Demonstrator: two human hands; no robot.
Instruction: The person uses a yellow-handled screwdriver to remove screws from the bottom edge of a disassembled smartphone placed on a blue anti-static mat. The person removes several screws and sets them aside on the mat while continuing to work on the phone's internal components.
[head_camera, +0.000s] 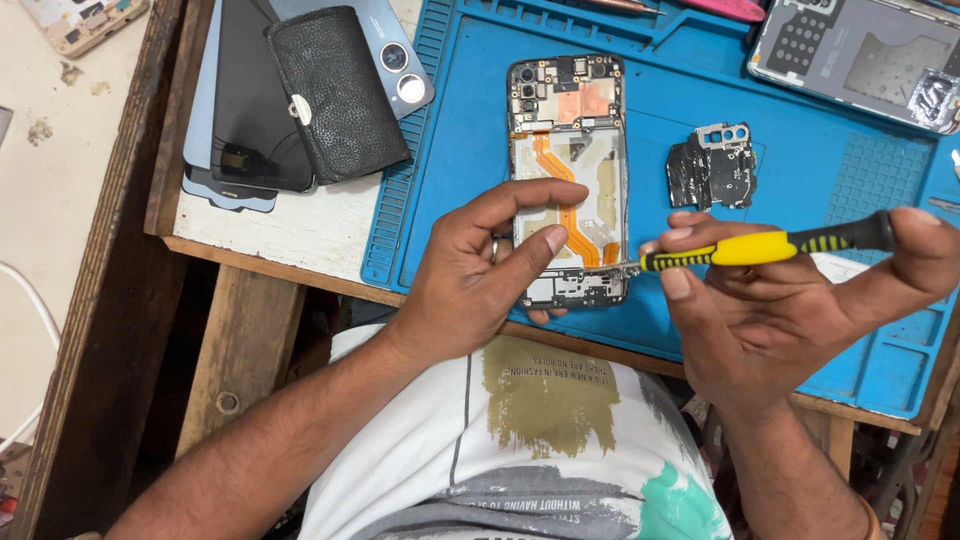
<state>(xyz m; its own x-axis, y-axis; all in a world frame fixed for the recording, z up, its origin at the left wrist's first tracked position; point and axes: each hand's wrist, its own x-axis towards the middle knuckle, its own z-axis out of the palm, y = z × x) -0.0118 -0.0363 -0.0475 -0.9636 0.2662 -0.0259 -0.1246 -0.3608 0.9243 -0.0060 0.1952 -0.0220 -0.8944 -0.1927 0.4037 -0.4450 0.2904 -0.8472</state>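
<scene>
An opened phone (567, 130) with its back cover off lies on a blue repair mat (690, 90), showing its circuit board and an orange flex cable. My left hand (480, 270) grips the phone's lower left edge, thumb and fingers curled over the frame. My right hand (780, 300) holds a yellow-and-black screwdriver (760, 247), its metal tip touching the phone's lower right part. A small black metal shield plate (712, 168) lies on the mat just right of the phone.
Left of the mat are a black leather pouch (335, 95) and stacked phones (250, 120) on a white wooden bench. Another phone back panel (860, 55) lies at the top right. The bench edge runs close to my body.
</scene>
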